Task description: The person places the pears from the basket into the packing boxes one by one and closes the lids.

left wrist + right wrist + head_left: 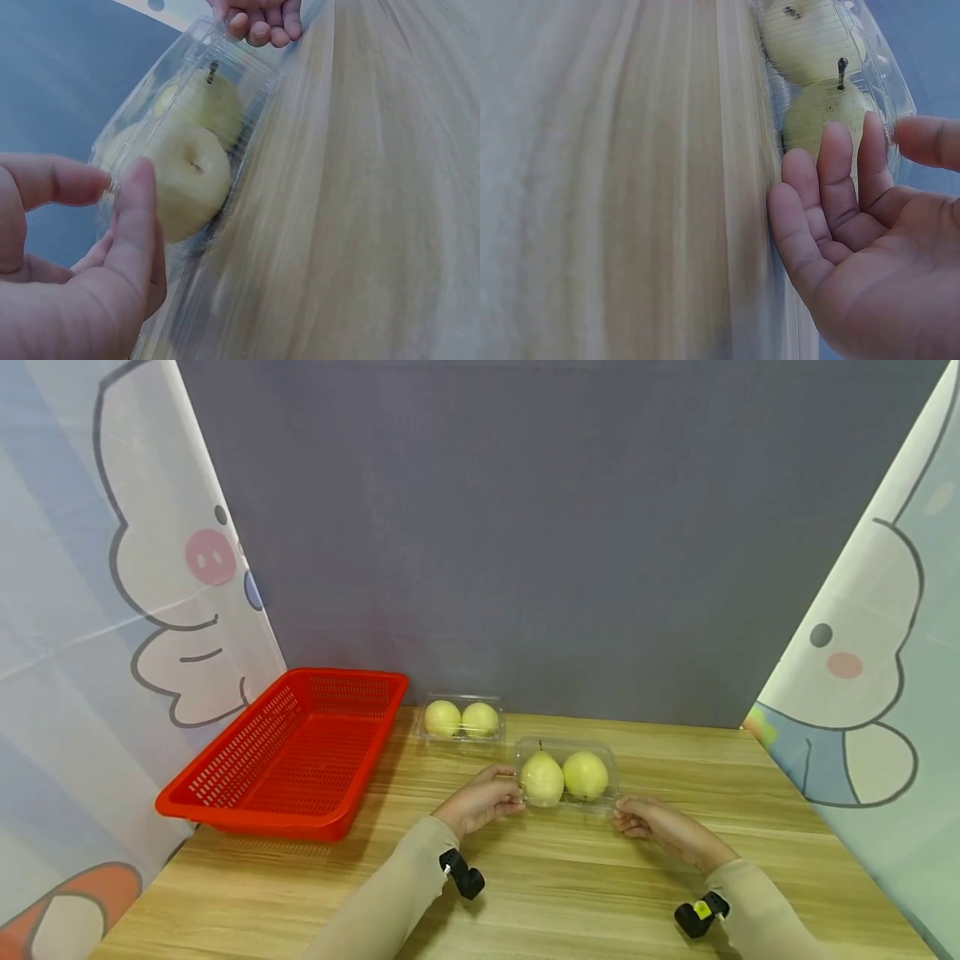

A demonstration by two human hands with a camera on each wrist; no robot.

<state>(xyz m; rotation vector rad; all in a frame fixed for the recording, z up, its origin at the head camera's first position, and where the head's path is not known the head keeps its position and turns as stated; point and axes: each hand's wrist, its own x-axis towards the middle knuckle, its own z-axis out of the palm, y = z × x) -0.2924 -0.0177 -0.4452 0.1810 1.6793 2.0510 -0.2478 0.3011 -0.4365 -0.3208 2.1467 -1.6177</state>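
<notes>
A clear plastic clamshell box (564, 742) holding two pale yellow pears (542, 779) stands on the table between both hands. My left hand (483, 803) pinches the rim at its left end between thumb and forefinger, seen close in the left wrist view (112, 187). At the opposite end my right hand (667, 828) grips the rim the same way, its other fingers (832, 154) loosely bent beside the box in the right wrist view. The lid looks closed over the pears, whose dark stems show through the plastic.
Behind and to the left is a second clear box (463, 698) with two pears. A red slotted basket (337, 827) sits on the left of the wooden table (570, 893). A grey backdrop (495, 527) rises at the back, and printed cloths hang on both sides.
</notes>
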